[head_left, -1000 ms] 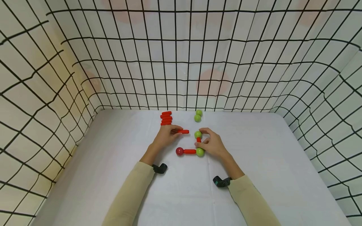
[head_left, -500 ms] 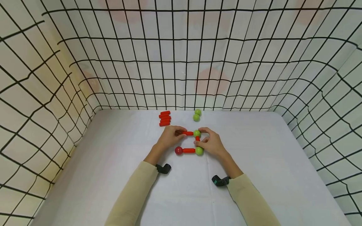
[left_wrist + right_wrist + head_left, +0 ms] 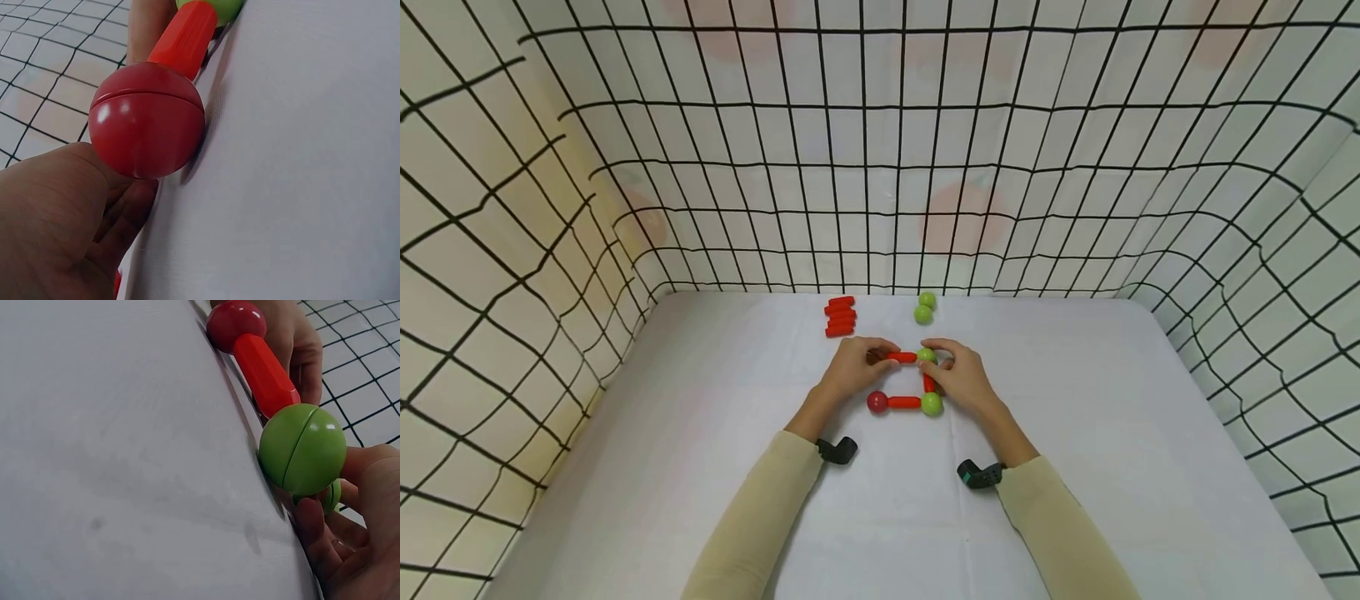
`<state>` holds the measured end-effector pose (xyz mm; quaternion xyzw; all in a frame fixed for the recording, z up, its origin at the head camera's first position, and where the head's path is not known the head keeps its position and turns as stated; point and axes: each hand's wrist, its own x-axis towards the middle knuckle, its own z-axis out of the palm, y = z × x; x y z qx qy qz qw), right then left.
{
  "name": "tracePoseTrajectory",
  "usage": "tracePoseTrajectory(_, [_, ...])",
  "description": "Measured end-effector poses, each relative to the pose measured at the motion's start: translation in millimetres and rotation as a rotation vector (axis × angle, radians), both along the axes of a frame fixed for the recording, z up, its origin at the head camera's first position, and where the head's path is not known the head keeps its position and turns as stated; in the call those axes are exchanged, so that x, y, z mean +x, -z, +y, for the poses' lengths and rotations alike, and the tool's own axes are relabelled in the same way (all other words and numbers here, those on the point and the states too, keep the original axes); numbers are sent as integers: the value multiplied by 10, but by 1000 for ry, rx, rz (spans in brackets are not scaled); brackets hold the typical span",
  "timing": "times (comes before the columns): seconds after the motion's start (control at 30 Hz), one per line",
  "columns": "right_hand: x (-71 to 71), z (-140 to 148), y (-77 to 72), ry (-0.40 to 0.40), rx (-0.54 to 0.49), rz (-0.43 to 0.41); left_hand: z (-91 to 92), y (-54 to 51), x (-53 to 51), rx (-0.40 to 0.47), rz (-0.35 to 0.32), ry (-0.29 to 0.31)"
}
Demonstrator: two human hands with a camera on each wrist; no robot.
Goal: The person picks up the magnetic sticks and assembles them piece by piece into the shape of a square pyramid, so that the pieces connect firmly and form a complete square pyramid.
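In the head view my left hand (image 3: 853, 364) pinches a red rod (image 3: 906, 357) whose right end meets a green ball (image 3: 927, 355). My right hand (image 3: 964, 379) holds that ball between thumb and fingers. A second red rod (image 3: 928, 383), partly behind the right hand, runs from it to a nearer green ball (image 3: 932, 404). From there another red rod (image 3: 904, 402) reaches left to a dark red ball (image 3: 877, 402). Up close, the left wrist view has the dark red ball (image 3: 147, 119), grooved round its middle. The nearer green ball (image 3: 303, 450) fills the right wrist view's middle.
Several loose red rods (image 3: 840, 317) lie stacked side by side at the back, left of centre. Two spare green balls (image 3: 923, 314) sit further right. Black netting (image 3: 880, 167) stands round the back and sides of the white table (image 3: 880, 533).
The left hand has moved right, bringing its red rod against the far green ball. My right thumb has shifted from beside the connecting rod up onto that ball.
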<state>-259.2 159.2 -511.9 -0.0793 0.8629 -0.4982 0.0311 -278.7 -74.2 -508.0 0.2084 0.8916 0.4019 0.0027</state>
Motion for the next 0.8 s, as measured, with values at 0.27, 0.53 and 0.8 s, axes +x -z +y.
tracePoseTrajectory(0.27, [-36, -12, 7, 22, 2, 6, 12, 9, -1, 6, -8, 8])
tracePoseTrajectory(0.53, [-51, 16, 3, 35, 30, 9, 20, -4, -12, 28, -29, 10])
tracePoseTrajectory(0.8, [-30, 85, 1, 38, 79, 45, -3, -6, -94, 73, -56, -14])
